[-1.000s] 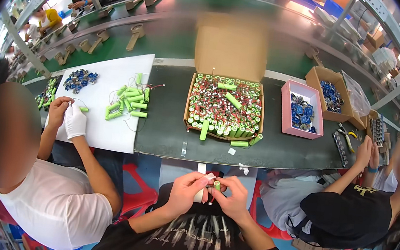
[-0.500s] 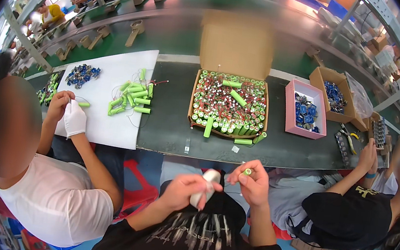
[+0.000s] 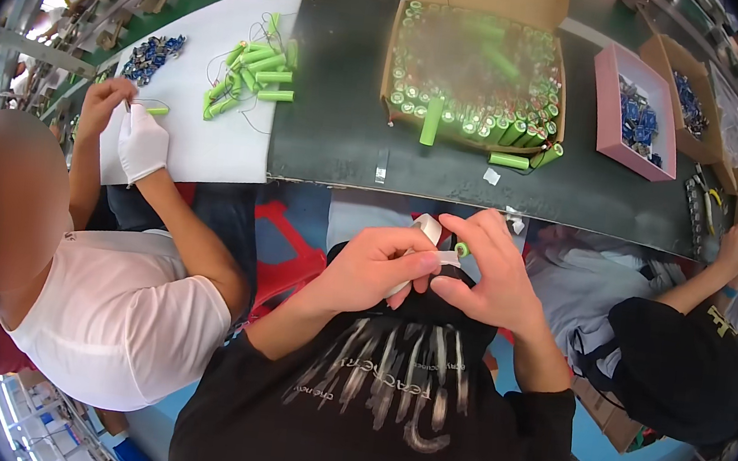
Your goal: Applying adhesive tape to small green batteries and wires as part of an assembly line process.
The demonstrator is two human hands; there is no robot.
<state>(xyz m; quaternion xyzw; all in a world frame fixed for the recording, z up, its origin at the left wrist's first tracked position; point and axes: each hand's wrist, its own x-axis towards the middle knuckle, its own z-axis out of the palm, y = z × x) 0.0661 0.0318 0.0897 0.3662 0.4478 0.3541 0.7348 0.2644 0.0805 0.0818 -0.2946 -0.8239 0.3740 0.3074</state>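
Just in front of the table edge, my left hand [image 3: 375,269] is closed around a roll of white tape [image 3: 427,228]. A short white strip [image 3: 448,258] stretches from the left fingertips toward my right hand [image 3: 498,277]. Between the bent fingers of that hand, the end of a green cylindrical battery cell [image 3: 462,249] shows; most of its body is hidden. The two hands are close together, with the strip beside the cell. Beyond them stands an open cardboard box [image 3: 387,96] packed with green cells and wires, partly blurred. One cell [image 3: 432,121] leans at its front side.
Loose green cells [image 3: 259,72] lie on a white sheet [image 3: 206,144] at left. A pink box [image 3: 612,135] of blue parts and a brown carton [image 3: 670,60] stand at right. Co-workers sit on both sides: a white-gloved hand [image 3: 142,145] at left, a bare hand [image 3: 733,249] at right.
My hands have come together, and the tape roll and the cell are now close, with a white strip between them. The view has tilted, so the table sits higher in the picture.
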